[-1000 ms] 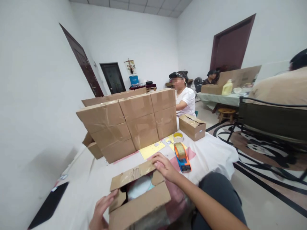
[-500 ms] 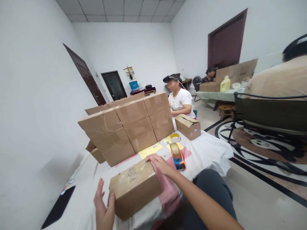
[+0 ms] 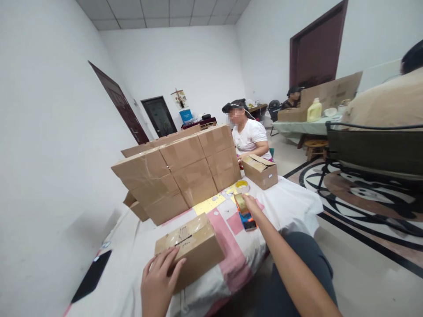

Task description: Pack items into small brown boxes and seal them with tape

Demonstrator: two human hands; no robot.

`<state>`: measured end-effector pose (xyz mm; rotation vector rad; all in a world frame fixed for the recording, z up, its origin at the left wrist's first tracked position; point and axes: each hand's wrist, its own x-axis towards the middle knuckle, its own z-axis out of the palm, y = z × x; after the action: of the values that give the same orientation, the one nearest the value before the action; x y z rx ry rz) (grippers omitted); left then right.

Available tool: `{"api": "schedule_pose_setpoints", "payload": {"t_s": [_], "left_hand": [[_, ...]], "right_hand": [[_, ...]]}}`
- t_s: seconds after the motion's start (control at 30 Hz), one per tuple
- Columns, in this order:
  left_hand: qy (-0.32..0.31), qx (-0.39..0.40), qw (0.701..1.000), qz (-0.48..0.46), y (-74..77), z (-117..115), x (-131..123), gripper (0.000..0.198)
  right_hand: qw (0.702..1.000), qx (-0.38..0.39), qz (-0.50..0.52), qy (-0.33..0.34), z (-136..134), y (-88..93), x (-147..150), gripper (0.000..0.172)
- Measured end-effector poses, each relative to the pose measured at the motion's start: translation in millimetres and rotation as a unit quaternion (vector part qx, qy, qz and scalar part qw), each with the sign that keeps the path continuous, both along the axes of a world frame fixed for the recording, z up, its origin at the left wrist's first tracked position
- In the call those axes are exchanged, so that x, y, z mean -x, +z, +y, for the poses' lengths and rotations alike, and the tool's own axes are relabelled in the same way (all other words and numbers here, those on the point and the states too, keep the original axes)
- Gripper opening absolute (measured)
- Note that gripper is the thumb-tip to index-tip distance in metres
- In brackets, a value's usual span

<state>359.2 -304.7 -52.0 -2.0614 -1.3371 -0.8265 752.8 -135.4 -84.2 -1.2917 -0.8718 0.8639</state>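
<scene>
Pressing down on a box while reaching to a tape dispenser.
The left hand (image 3: pixel 161 275) lies spread, fingers apart, on the near corner of the box (image 3: pixel 194 246), which sits close to the front edge of the table (image 3: pixel 291 198). The right hand (image 3: pixel 253 204) touches the tape dispenser (image 3: pixel 243 211) further back; whether it has closed on it I cannot tell. Risk: pinned at one corner only, the box may slide off the cloth.

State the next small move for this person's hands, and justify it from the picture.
Probably close the right hand on the tape dispenser and bring it to the cardboard box. The box's flaps lie shut, the left hand rests on it, and the right hand touches the dispenser.
</scene>
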Motion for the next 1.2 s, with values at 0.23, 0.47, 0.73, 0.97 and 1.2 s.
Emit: {"api": "schedule_pose_setpoints", "payload": {"t_s": [0.23,0.47,0.73,0.97,1.2], "left_hand": [[0.050,0.034,0.998,-0.015,-0.9,5,-11,0.046],[0.120,0.127,0.984,-0.021,7.4,13,-17,0.039],[0.115,0.103,0.988,-0.030,10.1,25,-10,0.033],[-0.186,-0.066,0.980,-0.037,35.5,33,-85,0.029],[-0.248,0.144,0.935,-0.211,49.2,80,-201,0.034]], "right_hand": [[0.987,0.039,0.089,0.130,-7,-3.0,11,0.031],[0.970,-0.001,0.120,0.213,-22,-5.7,16,0.025],[0.973,-0.043,0.149,0.172,-28,-23.9,29,0.055],[0.922,-0.032,0.285,0.260,-35,7.8,48,0.074],[0.883,-0.096,0.306,0.341,-50,29.6,52,0.066]]}}
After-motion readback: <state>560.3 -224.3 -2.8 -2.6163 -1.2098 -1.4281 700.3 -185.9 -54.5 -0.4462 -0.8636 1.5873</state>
